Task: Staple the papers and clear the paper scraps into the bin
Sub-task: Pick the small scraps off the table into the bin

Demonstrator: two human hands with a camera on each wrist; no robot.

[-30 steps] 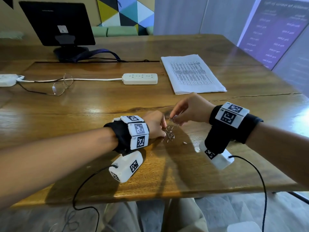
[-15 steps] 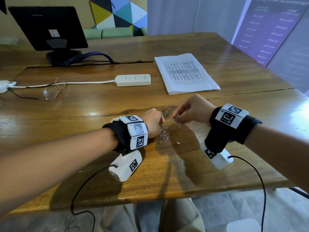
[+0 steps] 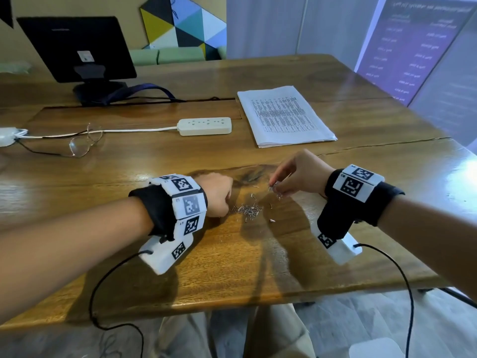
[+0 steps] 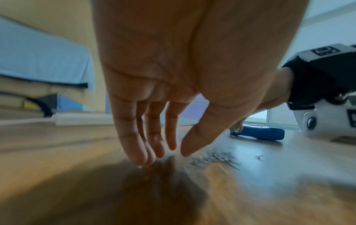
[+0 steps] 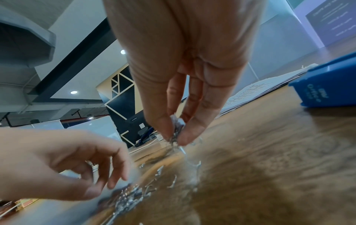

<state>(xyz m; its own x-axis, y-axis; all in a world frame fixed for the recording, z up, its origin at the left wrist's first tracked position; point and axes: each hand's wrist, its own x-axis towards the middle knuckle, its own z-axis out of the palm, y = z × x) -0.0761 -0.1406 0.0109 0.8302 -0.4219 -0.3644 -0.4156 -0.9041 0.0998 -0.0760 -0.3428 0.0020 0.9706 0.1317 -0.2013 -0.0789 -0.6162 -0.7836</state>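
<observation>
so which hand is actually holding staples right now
The right hand: its fingertips pinch a small clump of staples above the table. The left hand holds nothing, fingers loose beside the pile.

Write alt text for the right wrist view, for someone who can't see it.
A right hand pinches a small clump of staples just above a wooden table. The left hand hovers, fingers loosely curled, over loose staples scattered below. A blue stapler and papers lie behind.
</observation>
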